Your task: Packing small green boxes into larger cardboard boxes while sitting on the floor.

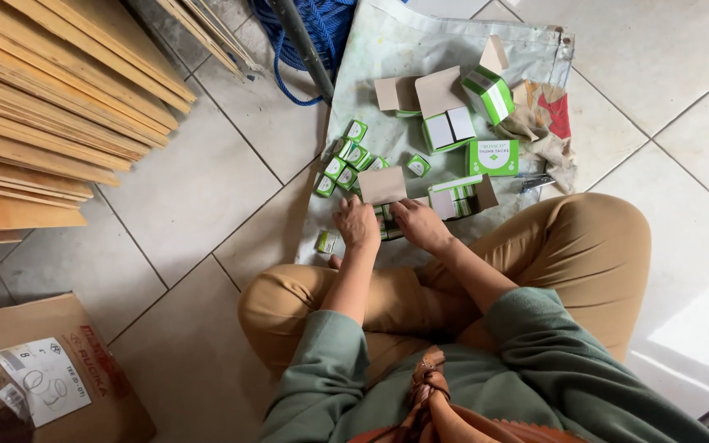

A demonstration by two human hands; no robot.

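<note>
Grip: left hand (pixel 356 223) and right hand (pixel 420 225) hold an open green-and-white carton (pixel 386 197) at the tarp's (pixel 387 49) near edge; bare tile floor (pixel 190 189) lies leftward.

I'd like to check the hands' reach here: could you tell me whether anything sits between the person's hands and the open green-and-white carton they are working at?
Nothing visible does. The left hand and right hand are already at the open carton, whose brown flap stands up just beyond the fingers. The small green boxes lie farther off on the sheet, not in between.
</note>
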